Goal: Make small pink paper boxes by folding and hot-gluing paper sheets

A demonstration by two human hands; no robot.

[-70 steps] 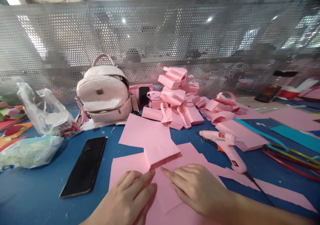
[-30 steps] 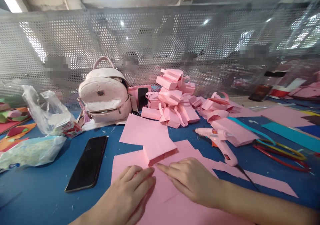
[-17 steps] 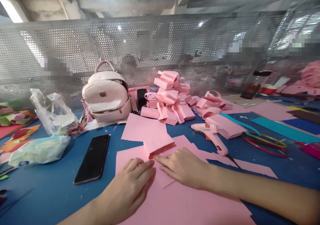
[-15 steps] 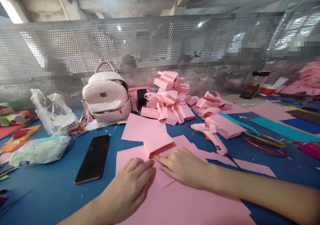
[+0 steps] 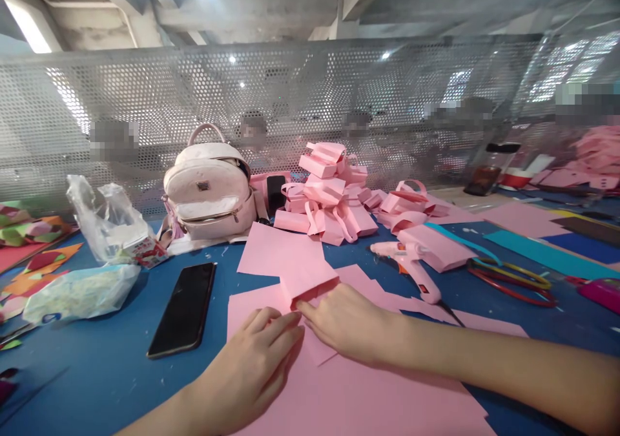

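A folded pink paper bag (image 5: 306, 280) lies on its side, its open end toward me. My right hand (image 5: 346, 320) is closed at that opening, with the index fingertip at its lower left corner. Close by on the left, my left hand (image 5: 259, 355) is closed, its bent fingers side by side and their tips by the same corner. What the left fingers hold, if anything, is hidden. Beneath both hands are loose pink paper sheets (image 5: 378, 397). A pink glue gun (image 5: 411, 265) lies right of the bag.
A black phone (image 5: 183, 310) lies at the left, near a plastic packet (image 5: 82, 294). Behind stand a pale backpack (image 5: 210, 190) and a pile of finished pink paper bags (image 5: 329, 194). Coloured strips (image 5: 547, 252) lie at the right. A perforated metal screen (image 5: 300, 87) borders the blue table (image 5: 97, 371).
The view has tilted slightly, so everything sits a little lower. My right fingers are curled in more at the bag's opening. My left hand has hardly moved.
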